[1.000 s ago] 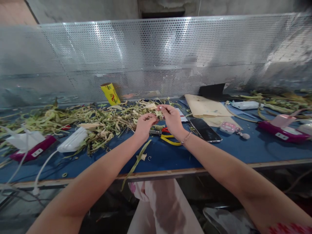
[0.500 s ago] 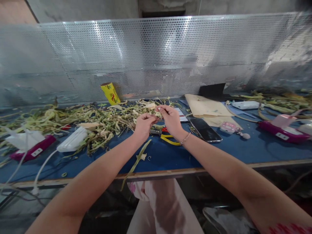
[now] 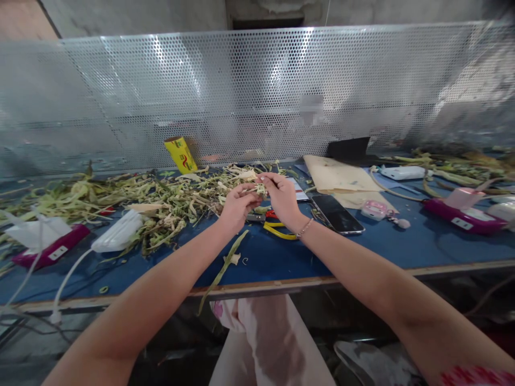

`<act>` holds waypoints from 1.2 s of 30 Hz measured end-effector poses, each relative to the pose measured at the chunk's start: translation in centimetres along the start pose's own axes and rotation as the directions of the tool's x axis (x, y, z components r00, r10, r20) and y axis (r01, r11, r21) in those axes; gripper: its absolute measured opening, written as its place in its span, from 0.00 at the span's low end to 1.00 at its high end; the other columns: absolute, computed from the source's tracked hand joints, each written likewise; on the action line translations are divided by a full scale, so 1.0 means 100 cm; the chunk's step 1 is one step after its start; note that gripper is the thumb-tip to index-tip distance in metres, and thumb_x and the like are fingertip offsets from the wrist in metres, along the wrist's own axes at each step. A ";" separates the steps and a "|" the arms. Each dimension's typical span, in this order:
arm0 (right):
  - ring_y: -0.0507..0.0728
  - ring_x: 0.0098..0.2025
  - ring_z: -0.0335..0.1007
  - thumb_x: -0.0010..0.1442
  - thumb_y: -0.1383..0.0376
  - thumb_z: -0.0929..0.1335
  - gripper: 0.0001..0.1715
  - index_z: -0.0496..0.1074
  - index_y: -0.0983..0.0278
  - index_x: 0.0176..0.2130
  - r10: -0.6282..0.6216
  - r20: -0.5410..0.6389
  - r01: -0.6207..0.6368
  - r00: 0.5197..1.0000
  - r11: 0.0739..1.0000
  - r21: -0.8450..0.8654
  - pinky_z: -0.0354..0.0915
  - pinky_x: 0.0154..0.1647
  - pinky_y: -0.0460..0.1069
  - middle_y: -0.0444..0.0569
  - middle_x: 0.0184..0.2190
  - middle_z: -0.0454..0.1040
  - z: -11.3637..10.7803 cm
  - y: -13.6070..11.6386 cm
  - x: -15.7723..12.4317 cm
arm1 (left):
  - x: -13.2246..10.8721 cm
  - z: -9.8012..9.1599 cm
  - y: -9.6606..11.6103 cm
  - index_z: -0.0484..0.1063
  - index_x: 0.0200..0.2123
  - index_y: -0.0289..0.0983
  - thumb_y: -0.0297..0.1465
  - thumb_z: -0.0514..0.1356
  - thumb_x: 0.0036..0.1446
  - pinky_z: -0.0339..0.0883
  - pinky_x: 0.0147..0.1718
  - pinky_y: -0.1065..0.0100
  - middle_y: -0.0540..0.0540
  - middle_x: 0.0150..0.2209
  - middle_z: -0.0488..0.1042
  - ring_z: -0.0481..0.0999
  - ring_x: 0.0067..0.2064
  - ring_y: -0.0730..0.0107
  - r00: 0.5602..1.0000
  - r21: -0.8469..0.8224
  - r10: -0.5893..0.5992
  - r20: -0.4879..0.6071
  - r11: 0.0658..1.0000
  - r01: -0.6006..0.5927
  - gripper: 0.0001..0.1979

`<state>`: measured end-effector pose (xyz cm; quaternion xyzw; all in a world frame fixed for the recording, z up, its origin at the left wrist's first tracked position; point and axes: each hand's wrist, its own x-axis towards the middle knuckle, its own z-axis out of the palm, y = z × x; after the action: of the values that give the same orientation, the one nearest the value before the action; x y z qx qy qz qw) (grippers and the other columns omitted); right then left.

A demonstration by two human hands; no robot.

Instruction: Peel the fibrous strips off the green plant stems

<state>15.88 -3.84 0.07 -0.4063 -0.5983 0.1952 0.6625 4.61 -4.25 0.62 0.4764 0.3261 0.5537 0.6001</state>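
My left hand (image 3: 238, 205) and my right hand (image 3: 281, 197) meet above the blue table (image 3: 265, 268). Between their fingertips is a small pale green plant piece (image 3: 261, 190), with the fingers of both hands pinched on it. Just below the hands lie scissors with yellow and red handles (image 3: 277, 230), partly hidden by my right hand. A heap of dry greenish plant strips (image 3: 193, 198) spreads behind and to the left. One long green strip (image 3: 223, 268) hangs over the table's front edge.
A yellow box (image 3: 181, 154) leans by the perforated metal screen (image 3: 249, 80). On the right are a black phone (image 3: 338, 213), brown paper (image 3: 341, 176), a pink case (image 3: 374, 209) and a purple power strip (image 3: 464, 217). A white adapter (image 3: 117, 230) lies left.
The fingers of my left hand have shifted slightly around the plant piece. My right hand has stayed nearly in place, and the whole view has moved a little.
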 end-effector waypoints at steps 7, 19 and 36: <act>0.51 0.30 0.67 0.54 0.65 0.62 0.12 0.74 0.62 0.33 -0.003 -0.011 0.003 1.000 1.000 -0.009 0.64 0.35 0.48 0.44 0.30 0.76 -0.002 -0.003 0.001 | -0.002 0.000 0.006 0.68 0.30 0.35 0.23 0.60 0.33 0.65 0.25 0.73 0.54 0.17 0.70 0.71 0.23 0.76 0.999 0.032 -0.044 0.013 0.999 0.044 0.14; 0.52 0.38 0.69 0.57 0.65 0.61 0.12 0.73 0.60 0.34 -0.180 0.017 0.181 0.983 0.980 -0.081 0.63 0.43 0.49 0.45 0.32 0.76 -0.003 -0.001 -0.003 | 0.001 0.000 0.003 0.68 0.24 0.33 0.19 0.59 0.38 0.68 0.27 0.75 0.50 0.18 0.70 0.72 0.24 0.78 0.977 -0.055 -0.212 0.005 0.976 0.212 0.07; 0.53 0.37 0.69 0.57 0.64 0.61 0.12 0.73 0.60 0.33 -0.205 0.019 0.206 0.979 0.971 -0.123 0.63 0.42 0.50 0.45 0.32 0.75 -0.004 0.001 -0.003 | 0.000 -0.002 0.004 0.66 0.24 0.34 0.29 0.61 0.40 0.66 0.28 0.71 0.50 0.20 0.70 0.72 0.24 0.76 0.994 -0.052 -0.086 0.073 0.995 0.090 0.07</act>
<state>16.20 -4.08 -0.19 -0.3821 -0.6502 0.0891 0.6506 4.27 -4.24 0.92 0.4642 0.3101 0.5181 0.6480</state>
